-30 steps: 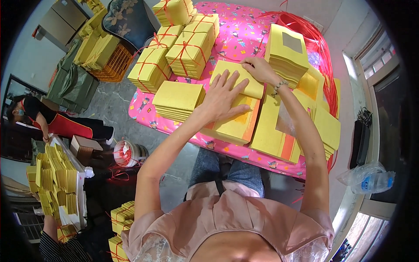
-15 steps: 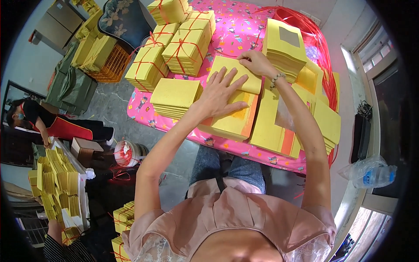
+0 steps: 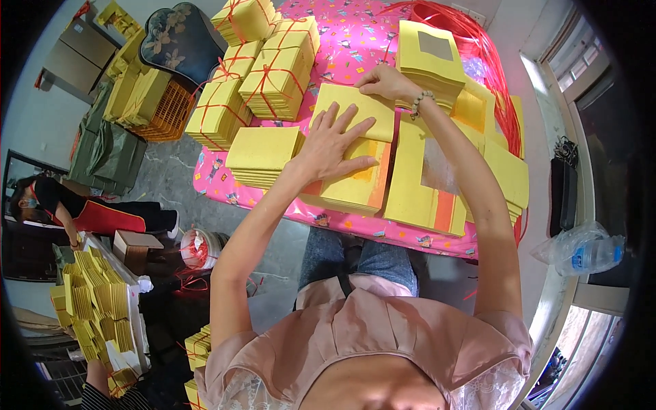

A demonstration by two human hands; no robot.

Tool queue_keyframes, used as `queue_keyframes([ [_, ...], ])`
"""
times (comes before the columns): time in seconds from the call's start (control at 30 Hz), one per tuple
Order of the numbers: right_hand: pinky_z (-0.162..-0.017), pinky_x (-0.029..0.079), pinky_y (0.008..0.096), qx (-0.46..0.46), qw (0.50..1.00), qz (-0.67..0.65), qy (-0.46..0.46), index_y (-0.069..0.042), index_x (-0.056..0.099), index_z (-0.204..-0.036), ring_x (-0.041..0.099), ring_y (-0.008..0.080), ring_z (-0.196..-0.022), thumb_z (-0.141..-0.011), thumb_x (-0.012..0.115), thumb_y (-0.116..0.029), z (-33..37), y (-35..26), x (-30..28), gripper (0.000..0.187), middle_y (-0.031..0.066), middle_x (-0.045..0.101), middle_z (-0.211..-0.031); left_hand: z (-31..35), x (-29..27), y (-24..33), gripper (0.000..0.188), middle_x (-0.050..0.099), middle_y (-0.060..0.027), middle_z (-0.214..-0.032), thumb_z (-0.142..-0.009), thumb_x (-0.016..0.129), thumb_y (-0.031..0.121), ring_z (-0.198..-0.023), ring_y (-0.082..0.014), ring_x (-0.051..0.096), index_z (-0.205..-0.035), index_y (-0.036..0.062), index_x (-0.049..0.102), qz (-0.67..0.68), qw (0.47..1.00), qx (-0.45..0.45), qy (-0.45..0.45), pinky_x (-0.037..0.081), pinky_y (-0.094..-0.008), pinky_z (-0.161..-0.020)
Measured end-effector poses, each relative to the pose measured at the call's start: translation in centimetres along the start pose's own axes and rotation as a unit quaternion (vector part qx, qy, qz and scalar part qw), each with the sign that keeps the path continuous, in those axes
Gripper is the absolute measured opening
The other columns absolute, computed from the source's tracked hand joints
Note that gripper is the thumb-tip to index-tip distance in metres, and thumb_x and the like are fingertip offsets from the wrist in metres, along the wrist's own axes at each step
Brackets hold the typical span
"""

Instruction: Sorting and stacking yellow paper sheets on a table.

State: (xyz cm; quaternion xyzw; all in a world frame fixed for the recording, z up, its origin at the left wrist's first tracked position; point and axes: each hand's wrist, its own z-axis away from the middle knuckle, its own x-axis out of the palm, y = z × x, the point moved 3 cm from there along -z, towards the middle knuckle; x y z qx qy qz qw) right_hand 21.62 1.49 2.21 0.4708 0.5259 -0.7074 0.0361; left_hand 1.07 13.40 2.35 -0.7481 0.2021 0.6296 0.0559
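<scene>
My left hand (image 3: 329, 147) lies flat with spread fingers on a stack of yellow paper (image 3: 352, 195), pressing its folded-over top sheet (image 3: 378, 111). An orange strip runs along the stack's right side. At the far edge of that fold, my right hand (image 3: 388, 83) has its fingertips pinched together on the paper. The right wrist wears a beaded bracelet (image 3: 421, 102). Left of the hands sits a folded yellow paper stack (image 3: 263, 152). Beneath my right forearm are flat yellow sheets (image 3: 413, 191) with a silvery patch and an orange strip.
Bundles tied with red string (image 3: 277, 78) stand at the table's far left. A tall yellow stack (image 3: 427, 72) and red strings (image 3: 502, 82) occupy the far right. A pink patterned cloth (image 3: 355, 34) covers the table. At left, a co-worker (image 3: 89, 208) stands by another paper-laden table.
The whole view has shifted slightly. Both hands keep nearly the same place and pose on the folded yellow paper.
</scene>
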Motion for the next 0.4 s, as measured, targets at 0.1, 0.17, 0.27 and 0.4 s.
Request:
queue_keyframes([
  [0.1,-0.084,0.053,0.034,-0.001,1.0,-0.006,0.014,-0.011,0.078,-0.104,0.069,0.0179,-0.09,-0.084,0.073,-0.024,0.5,-0.3,0.1,0.025,0.0105,0.076,-0.095,0.0,0.1,0.0,0.079,0.031,-0.0179,-0.157,-0.087,0.052,0.073,-0.144,-0.0497,0.024,-0.153,0.0324,0.035,-0.004,1.0,0.003,0.0,0.022,-0.062,-0.116],
  [0.17,-0.085,0.054,0.0328,0.003,1.0,0.023,0.013,-0.002,0.073,-0.113,0.069,0.0194,-0.092,-0.089,0.068,-0.017,1.1,-1.3,0.5,0.029,0.0117,0.074,-0.099,0.1,0.2,-0.1,0.079,0.031,-0.0183,-0.157,-0.087,0.052,0.073,-0.144,-0.05,0.024,-0.153,0.0324,0.035,-0.009,1.0,0.001,0.001,0.022,-0.0621,-0.116],
  [0.27,-0.091,0.052,0.0387,-0.07,0.977,0.151,0.133,-0.004,0.066,-0.124,0.067,0.0288,-0.102,-0.092,0.064,-0.017,3.1,-1.6,1.2,0.035,0.0168,0.07,-0.111,0.0,0.5,-0.1,0.079,0.031,-0.0193,-0.157,-0.087,0.051,0.074,-0.144,-0.0503,0.023,-0.153,0.0325,0.035,-0.01,1.0,0.001,-0.003,0.022,-0.0621,-0.116],
  [0.4,-0.101,0.046,0.0461,-0.075,0.979,0.132,0.138,-0.005,0.058,-0.134,0.06,0.036,-0.117,-0.091,0.063,-0.017,6.8,-4.6,2.5,0.044,0.0194,0.061,-0.129,0.4,0.8,-0.5,0.083,0.034,-0.02,-0.155,-0.085,0.048,0.079,-0.143,-0.0528,0.023,-0.151,0.0288,0.04,-0.001,1.0,0.001,0.022,0.021,-0.0625,-0.117],
])
